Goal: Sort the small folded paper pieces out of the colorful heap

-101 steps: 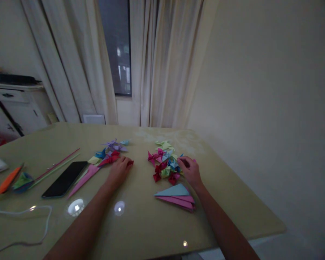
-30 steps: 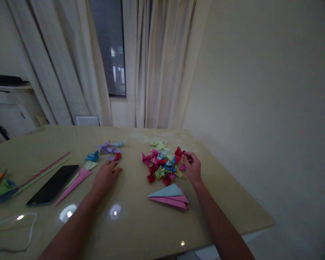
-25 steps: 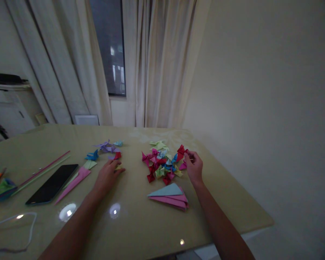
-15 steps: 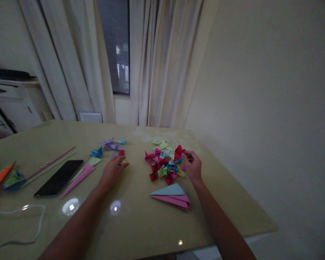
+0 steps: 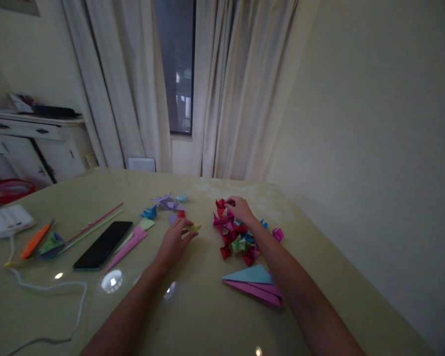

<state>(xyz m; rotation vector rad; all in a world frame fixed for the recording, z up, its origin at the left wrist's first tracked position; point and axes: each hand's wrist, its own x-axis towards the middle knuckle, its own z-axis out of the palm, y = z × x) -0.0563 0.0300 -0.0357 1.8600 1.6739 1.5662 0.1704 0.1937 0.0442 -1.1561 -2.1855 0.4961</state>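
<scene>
Pinched in the fingers of my left hand [image 5: 173, 243] is a small yellow folded-paper piece [image 5: 195, 227], probably a paper crane. A red paper piece [image 5: 181, 214] and a lilac one lie just beyond that hand. My right hand [image 5: 240, 209] reaches over a pile of coloured paper cranes [image 5: 239, 244], fingers closed on a red paper crane [image 5: 220, 203] at its far left side. My right forearm hides part of the pile. Nearer to me lies a fanned stack of folded paper [image 5: 252, 288], blue on top and pink beneath.
Purple paper cranes [image 5: 167, 201] and a blue one [image 5: 149, 212] sit left of centre. A black phone [image 5: 103, 245], a pink folded paper [image 5: 129, 244], thin sticks [image 5: 92, 228], an orange cutter [image 5: 35, 241], a white cable [image 5: 52, 284] and a white box [image 5: 9, 220] occupy the left.
My right hand has moved left across the pile, from its right side to its far left, with the red paper crane. The view has turned left. My left hand keeps the yellow piece.
</scene>
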